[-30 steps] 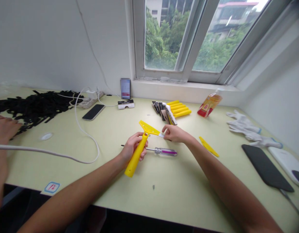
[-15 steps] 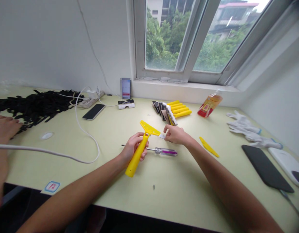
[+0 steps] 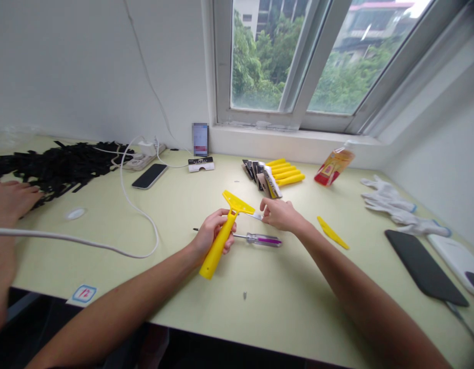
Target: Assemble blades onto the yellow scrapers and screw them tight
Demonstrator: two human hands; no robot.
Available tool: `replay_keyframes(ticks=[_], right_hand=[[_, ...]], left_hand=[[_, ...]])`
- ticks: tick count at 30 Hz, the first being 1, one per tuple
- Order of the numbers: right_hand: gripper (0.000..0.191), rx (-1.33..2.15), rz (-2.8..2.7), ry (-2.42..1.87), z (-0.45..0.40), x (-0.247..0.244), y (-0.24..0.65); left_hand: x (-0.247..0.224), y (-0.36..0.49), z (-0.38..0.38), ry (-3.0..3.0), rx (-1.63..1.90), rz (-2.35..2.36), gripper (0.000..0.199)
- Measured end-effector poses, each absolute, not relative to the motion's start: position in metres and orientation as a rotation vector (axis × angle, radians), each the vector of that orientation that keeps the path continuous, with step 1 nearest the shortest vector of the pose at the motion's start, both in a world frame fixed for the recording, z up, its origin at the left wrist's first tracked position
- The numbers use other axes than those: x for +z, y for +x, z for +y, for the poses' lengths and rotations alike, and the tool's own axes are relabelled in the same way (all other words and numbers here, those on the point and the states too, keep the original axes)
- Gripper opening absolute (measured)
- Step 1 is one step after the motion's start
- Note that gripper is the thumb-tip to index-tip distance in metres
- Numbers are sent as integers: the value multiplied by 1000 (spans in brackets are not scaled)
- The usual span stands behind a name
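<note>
My left hand (image 3: 213, 233) is wrapped round the yellow scraper (image 3: 220, 245), whose wide head points away from me. Just right of that head, my right hand (image 3: 277, 212) pinches a thin metal blade (image 3: 255, 216), its left end at the scraper head's edge. Behind my left hand lies a screwdriver (image 3: 263, 240) with a clear and purple handle, its tip showing on the left. A small screw (image 3: 245, 295) is on the table nearer to me. To the right rests a loose yellow strip (image 3: 332, 233).
Yellow scrapers (image 3: 286, 171) with black heads lie at the back, beside a soap bottle (image 3: 334, 165). White gloves (image 3: 398, 205) and a black phone (image 3: 421, 266) are right. Another person's hand (image 3: 16, 197) touches black strips (image 3: 63, 166). A white cable (image 3: 135, 254) crosses the left.
The blade between my right fingers has shifted slightly left, against the scraper head. At the far left, the other person's hand has moved a little to the right.
</note>
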State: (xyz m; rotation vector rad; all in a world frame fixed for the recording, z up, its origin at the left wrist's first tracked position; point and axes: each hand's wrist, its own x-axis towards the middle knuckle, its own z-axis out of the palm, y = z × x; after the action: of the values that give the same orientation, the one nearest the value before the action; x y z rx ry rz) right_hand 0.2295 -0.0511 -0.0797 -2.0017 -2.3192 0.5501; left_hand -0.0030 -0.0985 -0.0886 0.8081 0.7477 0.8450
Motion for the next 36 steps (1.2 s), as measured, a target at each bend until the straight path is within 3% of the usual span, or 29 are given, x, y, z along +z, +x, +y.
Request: replay_keyframes(ticks=[15,23,28,36], right_hand=[[23,746,-2315,-2014,-51,-77,230],[15,642,-2376,-1811,-57,-73,228],[37,478,-2571,-1445,-72,-80,242],[56,206,-2540,-1685,-141,-100,301]], left_hand=[[-87,-2,-98,796,844,744,20],[-87,-4,-98,812,864,733,21],[-87,-5,-96,819,889,728,19],[-89,-5,-96,832,883,723,22]])
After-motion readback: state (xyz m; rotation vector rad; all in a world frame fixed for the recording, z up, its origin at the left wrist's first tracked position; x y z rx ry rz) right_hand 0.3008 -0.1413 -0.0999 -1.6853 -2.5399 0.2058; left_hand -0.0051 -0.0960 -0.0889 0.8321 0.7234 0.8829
